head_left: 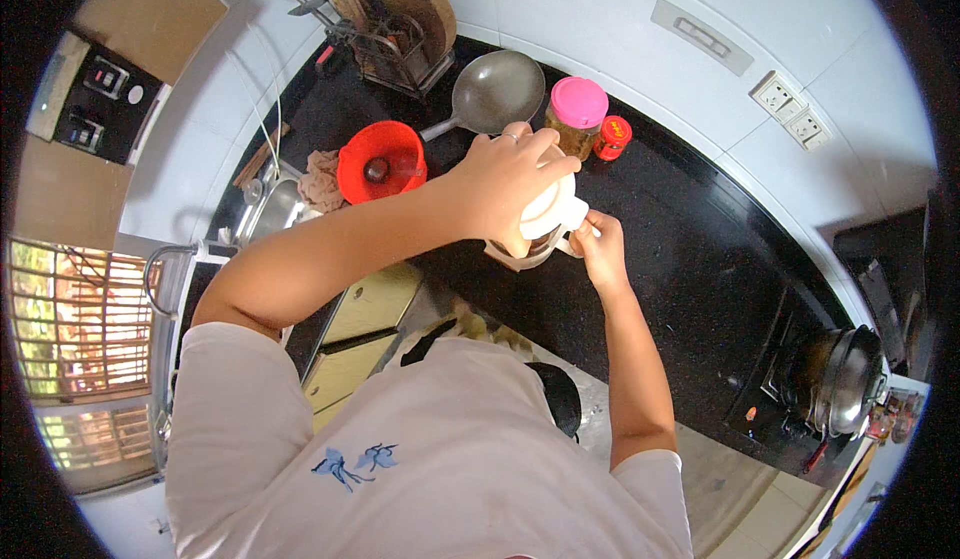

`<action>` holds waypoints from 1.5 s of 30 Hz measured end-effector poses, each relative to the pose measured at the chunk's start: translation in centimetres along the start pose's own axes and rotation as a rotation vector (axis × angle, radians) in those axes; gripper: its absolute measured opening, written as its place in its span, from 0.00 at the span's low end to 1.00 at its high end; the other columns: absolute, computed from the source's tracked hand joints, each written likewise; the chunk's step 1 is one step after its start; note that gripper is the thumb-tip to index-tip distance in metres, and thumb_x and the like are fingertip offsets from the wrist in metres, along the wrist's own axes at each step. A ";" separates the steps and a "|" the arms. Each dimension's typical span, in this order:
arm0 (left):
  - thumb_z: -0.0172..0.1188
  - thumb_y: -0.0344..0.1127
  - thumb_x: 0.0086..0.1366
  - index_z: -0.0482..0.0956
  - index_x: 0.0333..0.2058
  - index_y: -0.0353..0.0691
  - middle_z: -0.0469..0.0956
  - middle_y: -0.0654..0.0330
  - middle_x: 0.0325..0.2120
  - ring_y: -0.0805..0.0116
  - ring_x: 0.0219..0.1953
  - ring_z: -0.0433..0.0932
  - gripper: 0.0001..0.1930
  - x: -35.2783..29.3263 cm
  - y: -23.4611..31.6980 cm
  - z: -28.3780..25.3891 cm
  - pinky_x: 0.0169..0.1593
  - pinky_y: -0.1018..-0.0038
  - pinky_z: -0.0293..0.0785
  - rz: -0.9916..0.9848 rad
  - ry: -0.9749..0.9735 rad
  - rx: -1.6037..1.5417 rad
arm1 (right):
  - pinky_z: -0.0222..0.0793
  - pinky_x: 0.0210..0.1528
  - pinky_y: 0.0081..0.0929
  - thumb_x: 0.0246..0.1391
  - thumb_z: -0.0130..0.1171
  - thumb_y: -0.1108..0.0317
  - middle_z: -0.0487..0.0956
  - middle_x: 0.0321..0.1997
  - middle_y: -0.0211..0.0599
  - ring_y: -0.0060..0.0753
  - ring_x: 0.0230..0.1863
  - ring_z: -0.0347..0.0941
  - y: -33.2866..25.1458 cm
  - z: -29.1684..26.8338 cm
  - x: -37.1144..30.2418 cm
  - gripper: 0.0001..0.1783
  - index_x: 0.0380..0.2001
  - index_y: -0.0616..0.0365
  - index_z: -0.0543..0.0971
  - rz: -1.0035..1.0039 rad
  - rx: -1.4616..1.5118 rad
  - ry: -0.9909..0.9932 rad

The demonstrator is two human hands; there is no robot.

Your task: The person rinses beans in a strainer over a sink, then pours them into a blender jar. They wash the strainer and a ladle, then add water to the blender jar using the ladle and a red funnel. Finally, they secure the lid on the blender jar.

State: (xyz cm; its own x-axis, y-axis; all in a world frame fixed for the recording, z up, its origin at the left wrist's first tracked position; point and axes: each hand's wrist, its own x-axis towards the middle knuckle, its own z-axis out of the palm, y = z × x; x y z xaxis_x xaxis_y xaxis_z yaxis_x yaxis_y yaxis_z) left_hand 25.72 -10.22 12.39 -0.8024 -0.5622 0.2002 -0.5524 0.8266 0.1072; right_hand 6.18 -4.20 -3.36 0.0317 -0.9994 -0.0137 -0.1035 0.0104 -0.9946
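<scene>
My left hand (505, 184) is closed round a white, rounded, lid-like piece (545, 217) with a short tab on its right. This piece is tilted over the mouth of a pale jug (522, 259), whose inside looks brownish. Against the jug's right side, my right hand (600, 247) has its fingers closed on the handle. Most of the jug's body is hidden under the left hand and the white piece. Just beyond my hands stand a jar (580, 109) with a pink lid and a small red-lidded jar (613, 137).
A grey wok (498, 91) lies at the back of the black counter (680, 289). Left of it are a red basin (352, 169), a crumpled cloth (320, 181) and a sink (275, 214). A knife rack (400, 54) stands by the wall. A lidded pot (845, 379) sits far right.
</scene>
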 end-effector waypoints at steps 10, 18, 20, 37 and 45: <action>0.74 0.45 0.32 0.68 0.55 0.45 0.65 0.50 0.51 0.47 0.52 0.66 0.45 0.2 -1.8 -1.6 0.55 0.58 0.65 -0.037 0.011 -0.286 | 0.49 0.18 0.19 0.57 0.40 0.31 0.65 0.15 0.24 0.16 0.16 0.57 -0.8 0.1 0.0 0.39 0.15 0.58 0.70 0.035 0.160 -0.020; 0.74 0.47 0.33 0.66 0.59 0.47 0.64 0.49 0.55 0.46 0.55 0.66 0.48 -0.7 -0.4 0.8 0.54 0.55 0.66 -0.057 0.019 -0.223 | 0.55 0.21 0.19 0.57 0.37 0.30 0.70 0.18 0.26 0.17 0.20 0.63 -1.4 0.4 -0.7 0.41 0.22 0.61 0.74 -0.125 0.125 0.055; 0.74 0.47 0.34 0.65 0.59 0.47 0.64 0.49 0.55 0.47 0.56 0.66 0.48 -0.8 -0.5 1.0 0.54 0.55 0.66 -0.065 0.017 -0.210 | 0.60 0.24 0.19 0.57 0.38 0.29 0.72 0.20 0.28 0.19 0.23 0.67 -2.6 0.6 -1.2 0.42 0.24 0.63 0.76 -0.174 0.040 0.103; 0.78 0.51 0.30 0.45 0.67 0.43 0.38 0.45 0.67 0.46 0.69 0.39 0.67 -4.4 -1.7 1.6 0.68 0.54 0.43 -0.177 0.279 -0.406 | 0.72 0.45 0.27 0.42 0.54 0.24 0.78 0.43 0.43 0.32 0.43 0.76 -6.9 1.3 -1.3 0.57 0.57 0.68 0.64 -0.094 -0.220 0.022; 0.65 0.42 0.55 0.44 0.65 0.31 0.47 0.42 0.65 0.48 0.68 0.45 0.47 -10.0 1.2 13.1 0.68 0.58 0.41 -0.626 0.551 -1.325 | 0.63 0.54 0.34 0.55 0.46 0.33 0.72 0.51 0.45 0.37 0.52 0.69 -5.9 1.4 -1.5 0.44 0.51 0.70 0.69 -0.086 -0.332 0.085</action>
State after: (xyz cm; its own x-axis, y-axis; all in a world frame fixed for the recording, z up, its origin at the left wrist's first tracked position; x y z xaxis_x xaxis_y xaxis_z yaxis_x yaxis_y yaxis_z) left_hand 30.12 -3.88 -2.20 -0.1880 -0.9786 0.0835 0.0686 0.0718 0.9951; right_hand 8.13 -2.68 2.43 -0.0267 -0.9955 0.0914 -0.4224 -0.0717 -0.9036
